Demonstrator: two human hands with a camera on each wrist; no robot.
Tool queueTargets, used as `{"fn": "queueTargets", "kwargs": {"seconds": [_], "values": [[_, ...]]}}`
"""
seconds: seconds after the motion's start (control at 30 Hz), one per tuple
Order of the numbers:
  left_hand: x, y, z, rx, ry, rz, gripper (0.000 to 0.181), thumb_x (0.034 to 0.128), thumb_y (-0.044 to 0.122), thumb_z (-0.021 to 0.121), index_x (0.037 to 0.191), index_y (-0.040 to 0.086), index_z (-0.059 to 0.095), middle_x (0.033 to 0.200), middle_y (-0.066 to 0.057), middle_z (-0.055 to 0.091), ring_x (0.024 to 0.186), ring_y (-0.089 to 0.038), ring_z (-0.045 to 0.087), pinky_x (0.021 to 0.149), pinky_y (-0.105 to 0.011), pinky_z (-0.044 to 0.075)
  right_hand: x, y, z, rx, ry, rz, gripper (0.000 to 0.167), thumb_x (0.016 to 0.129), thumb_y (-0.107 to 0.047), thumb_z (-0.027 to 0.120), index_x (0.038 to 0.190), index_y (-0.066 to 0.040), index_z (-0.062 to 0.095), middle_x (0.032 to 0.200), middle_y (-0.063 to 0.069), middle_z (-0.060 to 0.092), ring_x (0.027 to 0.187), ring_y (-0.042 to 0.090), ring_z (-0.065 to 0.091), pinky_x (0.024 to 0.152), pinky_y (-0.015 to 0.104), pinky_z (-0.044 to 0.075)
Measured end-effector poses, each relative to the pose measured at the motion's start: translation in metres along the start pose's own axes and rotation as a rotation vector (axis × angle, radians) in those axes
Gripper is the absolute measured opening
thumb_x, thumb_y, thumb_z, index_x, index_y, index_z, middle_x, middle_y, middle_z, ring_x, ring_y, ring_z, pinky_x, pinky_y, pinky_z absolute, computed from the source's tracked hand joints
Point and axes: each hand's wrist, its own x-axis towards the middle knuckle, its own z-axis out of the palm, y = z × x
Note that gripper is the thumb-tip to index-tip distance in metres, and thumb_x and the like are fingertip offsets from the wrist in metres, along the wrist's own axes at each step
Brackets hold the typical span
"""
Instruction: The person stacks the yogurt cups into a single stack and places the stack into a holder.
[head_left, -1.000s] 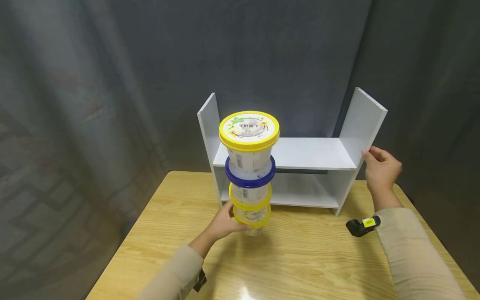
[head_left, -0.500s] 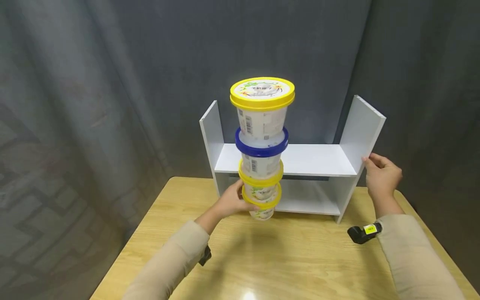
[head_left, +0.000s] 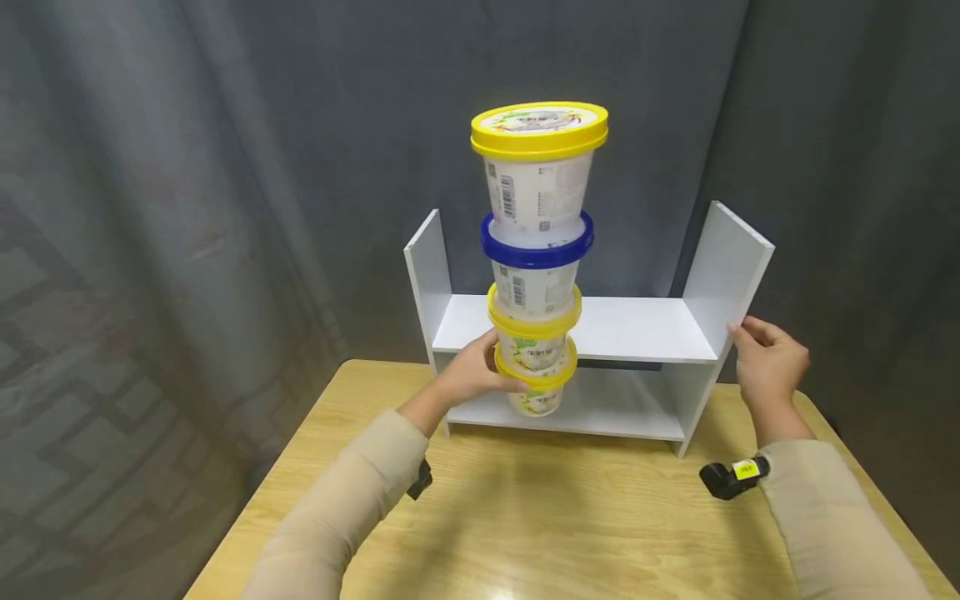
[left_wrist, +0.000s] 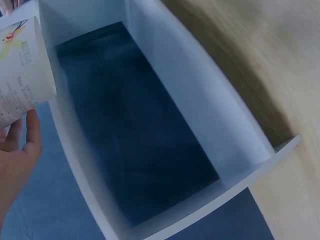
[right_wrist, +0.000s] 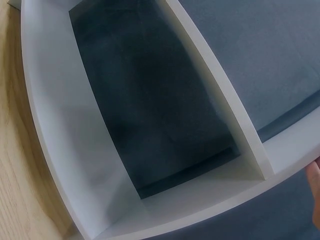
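Several lidded plastic tubs stand in one tall stack, held up in the air in front of the white shelf (head_left: 637,325). The top tub (head_left: 540,192) has a yellow lid, the one below it a blue lid (head_left: 537,247), and the lower ones yellow lids. Near the bottom of the stack, my left hand (head_left: 476,371) grips the lowest tub (head_left: 540,398). In the left wrist view, its fingers lie against the base of a white tub (left_wrist: 25,75). My right hand (head_left: 771,362) pinches the front edge of the shelf's right side panel (head_left: 727,258).
The shelf has two boards between tall side panels and stands toward the back of a wooden table (head_left: 540,533). A dark grey curtain (head_left: 337,167) hangs behind and at the sides. A black wrist camera (head_left: 723,481) sits below the right hand.
My left hand has raised the stack of tubs and carried it a little to the right and toward the shelf. The right hand keeps its hold on the side panel.
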Motion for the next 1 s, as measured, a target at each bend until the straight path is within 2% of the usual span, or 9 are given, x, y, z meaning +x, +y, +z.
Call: {"fn": "queueTargets", "kwargs": {"seconds": [0.1, 0.3, 0.5, 0.77, 1.0], "values": [[0.005, 0.005, -0.004, -0.004, 0.019, -0.015, 0.065, 0.067, -0.004, 0.068, 0.123, 0.006, 0.037, 0.115, -0.013, 0.052, 0.1, -0.023, 0.052, 0.083, -0.033, 0.045, 0.0, 0.001, 0.0, -0.01, -0.001, 0.004, 0.037, 0.077, -0.02, 0.064, 0.111, -0.004, 0.058, 0.072, -0.017, 0.052, 0.076, 0.004, 0.05, 0.062, 0.01, 0.039], [0.014, 0.015, -0.011, 0.073, 0.08, -0.037, 0.064, 0.0662, 0.0, 0.07, 0.123, 0.007, 0.04, 0.115, -0.01, 0.051, 0.103, -0.024, 0.048, 0.082, -0.033, 0.044, 0.001, 0.001, 0.001, -0.037, -0.006, 0.01, 0.038, 0.078, -0.023, 0.063, 0.112, -0.006, 0.058, 0.078, -0.015, 0.054, 0.081, 0.006, 0.05, 0.069, 0.014, 0.042], [0.026, 0.017, -0.017, 0.065, 0.081, -0.032, 0.064, 0.0685, 0.001, 0.068, 0.125, 0.008, 0.038, 0.117, -0.01, 0.051, 0.105, -0.024, 0.048, 0.083, -0.033, 0.044, 0.0, 0.001, 0.0, -0.058, -0.001, -0.02, 0.038, 0.078, -0.022, 0.063, 0.111, -0.004, 0.058, 0.074, -0.018, 0.053, 0.076, 0.002, 0.05, 0.06, 0.009, 0.038], [0.056, -0.011, -0.025, 0.077, 0.137, -0.049, 0.068, 0.0658, 0.008, 0.073, 0.125, 0.016, 0.039, 0.114, -0.005, 0.053, 0.103, -0.021, 0.049, 0.081, -0.033, 0.045, -0.001, 0.001, -0.003, -0.047, 0.004, -0.045, 0.038, 0.078, -0.021, 0.063, 0.11, -0.002, 0.058, 0.071, -0.02, 0.052, 0.072, 0.0, 0.049, 0.058, 0.008, 0.038], [0.07, -0.025, -0.023, 0.092, 0.162, -0.044, 0.067, 0.0655, 0.013, 0.074, 0.123, 0.017, 0.041, 0.111, -0.002, 0.055, 0.1, -0.018, 0.05, 0.082, -0.033, 0.043, 0.0, 0.004, -0.001, -0.037, 0.011, -0.036, 0.037, 0.078, -0.021, 0.063, 0.11, -0.002, 0.058, 0.071, -0.019, 0.052, 0.074, 0.001, 0.05, 0.059, 0.008, 0.038]]}}
